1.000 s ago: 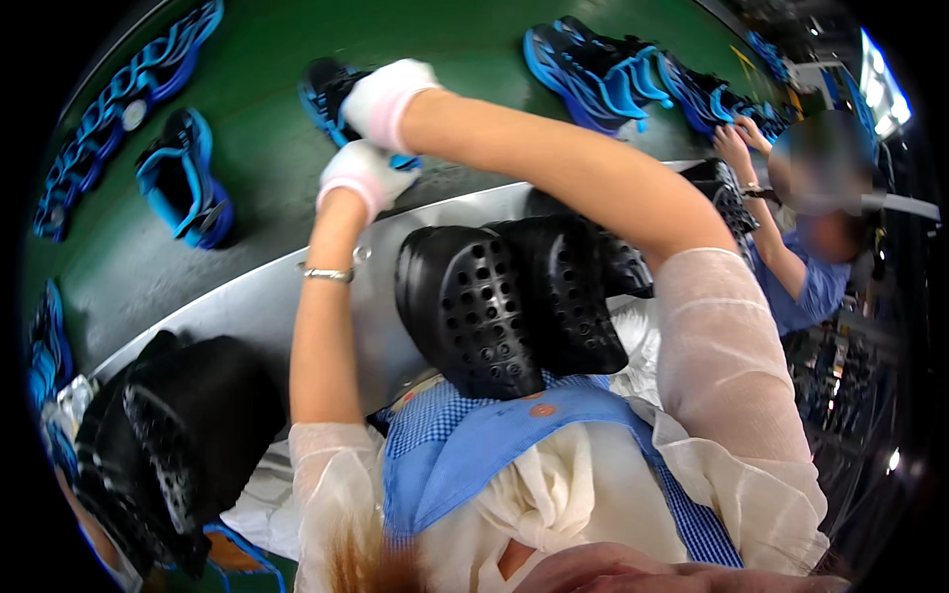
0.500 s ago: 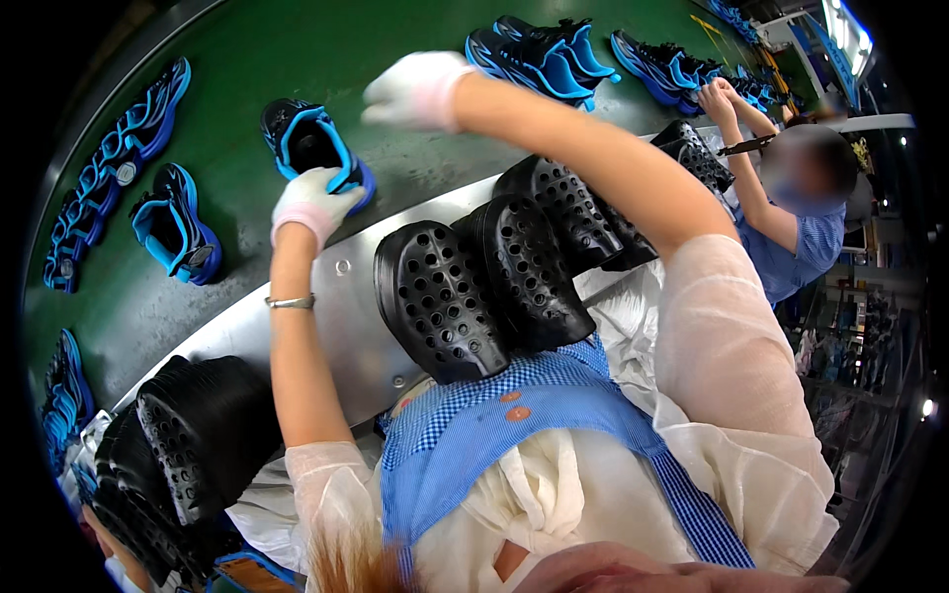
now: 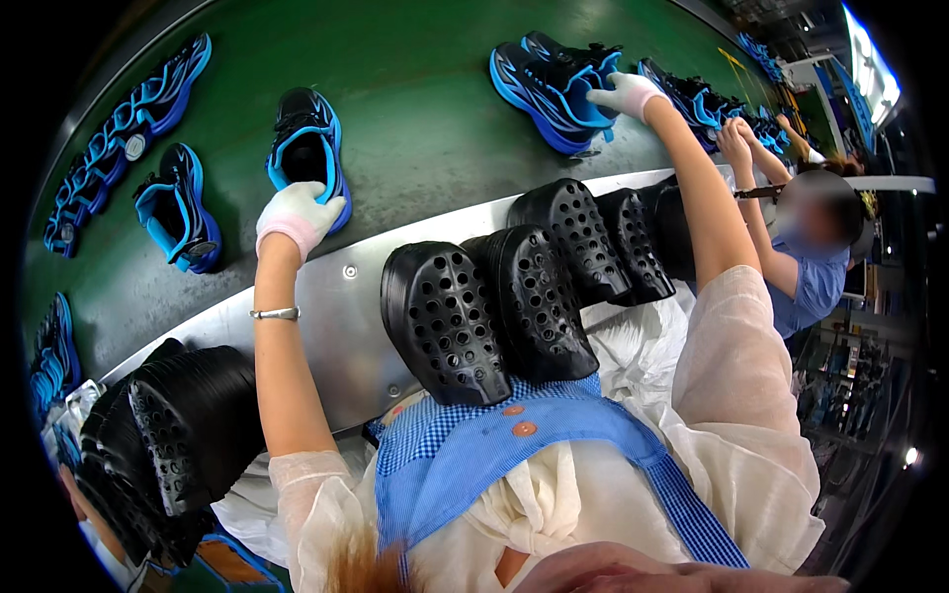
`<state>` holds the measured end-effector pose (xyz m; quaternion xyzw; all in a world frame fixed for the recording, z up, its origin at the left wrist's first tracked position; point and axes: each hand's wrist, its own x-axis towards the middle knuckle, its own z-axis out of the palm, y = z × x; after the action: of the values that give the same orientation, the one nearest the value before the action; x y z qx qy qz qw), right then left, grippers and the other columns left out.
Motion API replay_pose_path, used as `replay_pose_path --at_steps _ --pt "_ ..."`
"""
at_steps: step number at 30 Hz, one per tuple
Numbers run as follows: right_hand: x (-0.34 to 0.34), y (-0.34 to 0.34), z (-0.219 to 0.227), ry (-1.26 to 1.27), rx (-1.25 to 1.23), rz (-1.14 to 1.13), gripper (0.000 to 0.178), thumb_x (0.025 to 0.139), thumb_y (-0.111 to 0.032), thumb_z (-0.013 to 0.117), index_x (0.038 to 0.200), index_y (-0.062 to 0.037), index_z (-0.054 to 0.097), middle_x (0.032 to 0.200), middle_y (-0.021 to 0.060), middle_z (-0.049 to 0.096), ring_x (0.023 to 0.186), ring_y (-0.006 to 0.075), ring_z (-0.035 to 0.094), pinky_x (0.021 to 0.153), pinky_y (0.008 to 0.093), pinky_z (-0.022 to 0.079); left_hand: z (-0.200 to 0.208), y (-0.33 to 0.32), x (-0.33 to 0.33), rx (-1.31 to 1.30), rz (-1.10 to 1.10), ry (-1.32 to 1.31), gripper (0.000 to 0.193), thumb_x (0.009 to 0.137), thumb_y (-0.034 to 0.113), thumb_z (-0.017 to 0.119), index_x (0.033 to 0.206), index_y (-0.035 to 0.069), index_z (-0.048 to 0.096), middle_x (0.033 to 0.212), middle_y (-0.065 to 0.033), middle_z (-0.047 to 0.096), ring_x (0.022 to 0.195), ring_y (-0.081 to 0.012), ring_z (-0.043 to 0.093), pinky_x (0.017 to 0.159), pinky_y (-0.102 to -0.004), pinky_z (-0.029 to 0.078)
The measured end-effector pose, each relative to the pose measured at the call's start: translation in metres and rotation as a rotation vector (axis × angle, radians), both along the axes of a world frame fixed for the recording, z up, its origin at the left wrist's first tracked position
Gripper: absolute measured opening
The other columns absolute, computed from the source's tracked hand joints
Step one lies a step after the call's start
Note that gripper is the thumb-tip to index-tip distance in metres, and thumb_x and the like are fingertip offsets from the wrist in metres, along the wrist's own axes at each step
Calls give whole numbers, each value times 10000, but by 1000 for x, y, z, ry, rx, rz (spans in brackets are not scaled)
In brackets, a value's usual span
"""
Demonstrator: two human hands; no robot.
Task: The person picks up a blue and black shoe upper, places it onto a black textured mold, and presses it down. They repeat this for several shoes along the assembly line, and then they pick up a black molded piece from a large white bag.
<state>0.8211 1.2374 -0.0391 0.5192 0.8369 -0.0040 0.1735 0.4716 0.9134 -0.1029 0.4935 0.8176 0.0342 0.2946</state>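
A black and blue sneaker (image 3: pixel 308 133) lies on the green work surface (image 3: pixel 395 109), toe pointing away from me. My left hand (image 3: pixel 300 215), in a white glove, is closed on its heel. Farther right stands a pair of similar sneakers (image 3: pixel 539 84), side by side. My right hand (image 3: pixel 630 96), gloved too, has reached the heel end of the nearer one, its fingers closed at the blue-lined collar. Part of that grip is hidden by the shoe.
Black perforated shoe forms (image 3: pixel 445 316) stand along the metal edge (image 3: pixel 341 326) before me, with a black stack (image 3: pixel 203 420) at lower left. More sneakers sit at left (image 3: pixel 178 212) and far right (image 3: pixel 682 99). A co-worker (image 3: pixel 806 257) works on the right.
My right hand has moved right, from above the surface to the sneaker pair, and taken hold at a collar. My left hand stays on its sneaker's heel. The view has shifted slightly.
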Motion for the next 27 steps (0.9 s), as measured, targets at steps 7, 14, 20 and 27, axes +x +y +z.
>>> replay_pose_path --at_steps 7,14,20,27 --pt "-31 -2 -51 176 -70 66 486 753 -385 615 957 56 639 931 266 641 920 377 624 814 409 493 -5 1 3 49 16 18 371 804 396 560 978 83 656 982 -178 645 932 -368 601 821 -420 480" --pt "-121 -77 -47 275 -239 131 448 742 -349 587 902 65 650 866 265 640 863 364 636 778 397 498 -4 -7 4 26 67 6 384 808 417 558 984 92 660 990 -169 646 944 -357 601 826 -415 478" --pt "-133 -117 -13 482 -372 238 446 821 -397 594 984 15 648 865 178 661 756 278 641 746 344 507 -22 -11 5 284 52 -16 380 833 397 562 977 59 656 1061 -178 615 971 -375 570 843 -421 456" --pt "-12 -158 104 672 -64 387 351 876 -315 558 1082 -43 639 983 112 675 877 221 647 814 295 505 -23 -15 6 338 113 90 404 798 387 625 1029 57 656 1022 -189 626 952 -383 591 837 -407 458"
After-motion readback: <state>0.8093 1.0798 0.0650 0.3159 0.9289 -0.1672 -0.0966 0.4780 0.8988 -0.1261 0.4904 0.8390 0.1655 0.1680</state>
